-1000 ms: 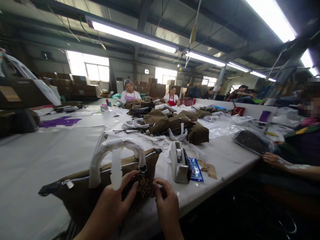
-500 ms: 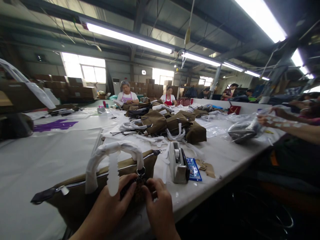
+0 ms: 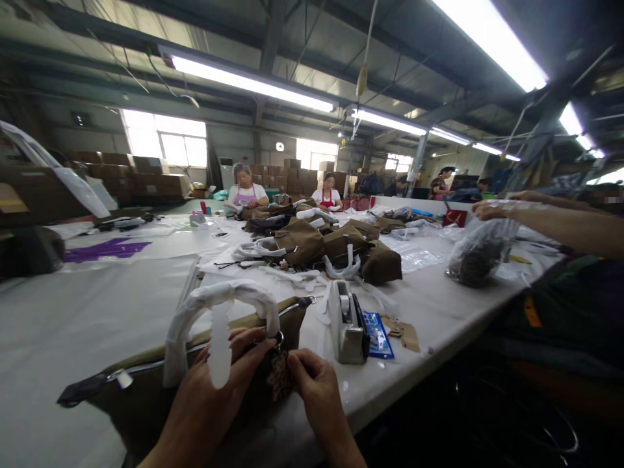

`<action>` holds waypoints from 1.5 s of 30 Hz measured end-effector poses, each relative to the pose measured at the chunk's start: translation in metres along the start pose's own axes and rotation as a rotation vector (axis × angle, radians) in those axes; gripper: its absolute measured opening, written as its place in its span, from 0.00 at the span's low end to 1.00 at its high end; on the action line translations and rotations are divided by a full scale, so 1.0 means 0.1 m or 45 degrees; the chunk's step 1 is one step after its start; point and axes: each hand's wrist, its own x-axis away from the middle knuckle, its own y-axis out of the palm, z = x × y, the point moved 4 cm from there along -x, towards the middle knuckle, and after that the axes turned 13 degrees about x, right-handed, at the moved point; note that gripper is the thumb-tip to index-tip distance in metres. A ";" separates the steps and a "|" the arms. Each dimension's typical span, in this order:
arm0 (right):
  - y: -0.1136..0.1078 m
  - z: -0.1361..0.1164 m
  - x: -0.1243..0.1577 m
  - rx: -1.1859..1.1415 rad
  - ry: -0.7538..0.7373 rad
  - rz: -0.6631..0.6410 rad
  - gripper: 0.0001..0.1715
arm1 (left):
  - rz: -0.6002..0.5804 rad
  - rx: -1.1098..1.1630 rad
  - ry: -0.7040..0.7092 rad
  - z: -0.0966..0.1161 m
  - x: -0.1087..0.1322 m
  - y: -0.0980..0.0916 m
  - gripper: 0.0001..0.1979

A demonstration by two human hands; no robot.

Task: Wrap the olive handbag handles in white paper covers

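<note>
An olive-brown handbag [image 3: 146, 396] with a silver zipper stands at the table's front, its handle [image 3: 219, 290] wrapped in white. A white notched strip [image 3: 221, 351] hangs from that handle, in front of my left hand [image 3: 214, 383]. The left fingers are closed beside the metal ring at the handle's base; what they grip is hidden. From the ring hangs a spotted brown charm [image 3: 279, 376]. My right hand [image 3: 314, 383] pinches the charm's right edge between thumb and forefinger.
A tape dispenser [image 3: 346, 325] stands right of the bag, beside a blue packet [image 3: 377, 335] and brown card tags [image 3: 403, 333]. Farther back lies a heap of similar bags [image 3: 336, 244]. At right, a co-worker's arm [image 3: 546, 218] holds a clear plastic bag [image 3: 480, 250] with something dark inside.
The charm now hangs in plainer sight between my hands. My left fingers have shifted up toward the ring. The co-worker's plastic bag has been raised more upright.
</note>
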 end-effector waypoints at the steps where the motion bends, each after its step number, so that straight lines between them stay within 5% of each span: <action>1: 0.01 0.00 -0.01 -0.006 0.003 -0.021 0.25 | -0.006 -0.018 0.026 0.01 -0.01 0.02 0.19; 7: -0.03 -0.07 -0.01 0.193 -0.099 -0.037 0.18 | -0.023 -0.009 0.090 0.03 -0.11 0.00 0.21; 12: -0.17 -0.24 0.12 0.517 -0.520 0.372 0.14 | 0.038 0.112 0.024 0.12 -0.10 -0.07 0.18; 15: -0.15 -0.33 0.18 0.441 -0.699 0.376 0.19 | 0.120 0.246 -0.028 0.19 -0.09 -0.08 0.14; 21: 0.01 -0.28 0.14 0.064 -0.446 0.065 0.09 | 0.136 0.579 -0.165 0.21 -0.11 -0.03 0.11; 26: 0.06 -0.18 0.11 -0.039 -0.233 0.022 0.02 | 0.171 0.330 -0.295 0.07 -0.03 0.04 0.14; 32: 0.03 -0.27 0.14 0.377 -0.334 0.165 0.06 | -0.006 0.021 -0.516 0.10 0.03 0.19 0.17; 41: -0.01 -0.34 0.15 0.463 -0.472 0.151 0.09 | -0.055 0.324 -0.870 -0.02 0.00 0.19 0.18; 45: -0.03 -0.38 0.15 0.465 -0.462 0.137 0.09 | -0.019 0.422 -0.882 -0.09 0.03 0.19 0.18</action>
